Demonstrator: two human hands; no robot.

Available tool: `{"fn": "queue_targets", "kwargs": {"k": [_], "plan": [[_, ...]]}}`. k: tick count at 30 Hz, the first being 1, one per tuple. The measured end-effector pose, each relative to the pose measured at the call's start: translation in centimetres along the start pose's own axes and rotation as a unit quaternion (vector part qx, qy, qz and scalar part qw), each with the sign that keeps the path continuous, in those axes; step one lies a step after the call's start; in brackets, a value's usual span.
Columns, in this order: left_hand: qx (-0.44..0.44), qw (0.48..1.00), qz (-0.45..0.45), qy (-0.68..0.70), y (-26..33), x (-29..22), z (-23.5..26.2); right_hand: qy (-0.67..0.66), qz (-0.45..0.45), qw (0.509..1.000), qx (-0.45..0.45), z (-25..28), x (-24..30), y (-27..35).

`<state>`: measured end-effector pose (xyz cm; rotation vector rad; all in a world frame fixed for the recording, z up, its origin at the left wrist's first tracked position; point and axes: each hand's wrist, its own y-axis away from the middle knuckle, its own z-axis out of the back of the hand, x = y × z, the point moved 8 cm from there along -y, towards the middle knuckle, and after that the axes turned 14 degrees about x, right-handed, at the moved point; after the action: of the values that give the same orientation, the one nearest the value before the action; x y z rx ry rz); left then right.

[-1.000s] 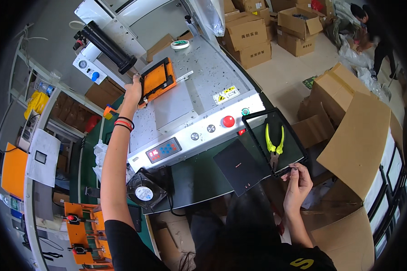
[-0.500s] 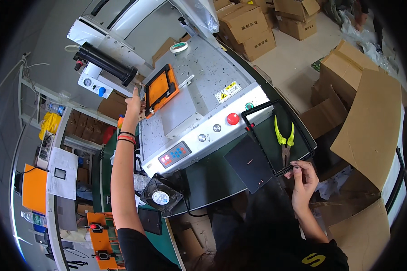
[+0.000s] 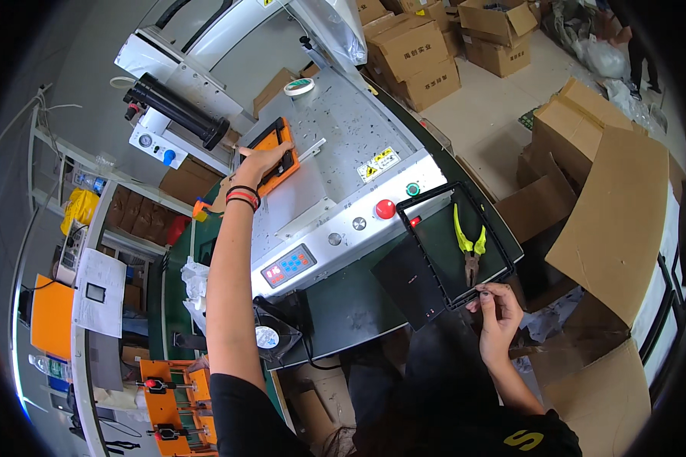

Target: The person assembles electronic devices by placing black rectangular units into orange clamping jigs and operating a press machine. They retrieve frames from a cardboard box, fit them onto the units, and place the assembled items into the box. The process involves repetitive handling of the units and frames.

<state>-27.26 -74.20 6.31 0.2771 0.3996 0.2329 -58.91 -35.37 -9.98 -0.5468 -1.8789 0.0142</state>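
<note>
Left hand [image 3: 265, 158] has shifted from beside to across the flat orange rectangular fixture with black edging [image 3: 283, 177], fingers over it; whether they grip, I cannot tell. Right hand [image 3: 498, 316] pinches the near edge of a thin black rectangular frame [image 3: 432, 272], yellow-green-handled metal pliers [image 3: 471, 245] just beyond that pinch.

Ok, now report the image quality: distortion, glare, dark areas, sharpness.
Head view: black vignetting rings the picture and the white shelf post bows; head view: glare streaks the left rim; head view: the black shirt loses detail; head view: the black frame at the right hand looks fairly sharp.
</note>
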Motion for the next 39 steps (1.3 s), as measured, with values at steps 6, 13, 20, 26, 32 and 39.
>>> {"fn": "queue_targets", "kwargs": {"k": [6,13,20,26,32,39], "plan": [[-0.005,0.999,0.010,0.039,0.1,0.7,0.6,-0.004,-0.001,1.000,0.014,0.0,0.1,0.2],[-0.007,0.999,0.051,-0.006,1.2,0.7,2.7,0.004,0.039,0.999,0.007,-0.6,2.8,0.4],[0.036,0.987,-0.120,-0.099,15.2,1.3,6.3,0.075,0.108,0.990,0.046,-6.1,7.7,-6.6],[-0.363,0.891,-0.259,0.091,38.1,14.1,2.9,0.003,0.190,0.947,0.259,-24.0,5.5,-16.3],[-0.401,0.853,-0.235,0.237,44.9,24.1,-8.2,0.255,0.227,0.893,0.292,-33.3,0.9,-18.7],[-0.344,0.902,-0.148,0.215,46.6,32.5,-11.6,0.322,0.154,0.873,0.332,-34.1,-1.2,-16.3]]}}
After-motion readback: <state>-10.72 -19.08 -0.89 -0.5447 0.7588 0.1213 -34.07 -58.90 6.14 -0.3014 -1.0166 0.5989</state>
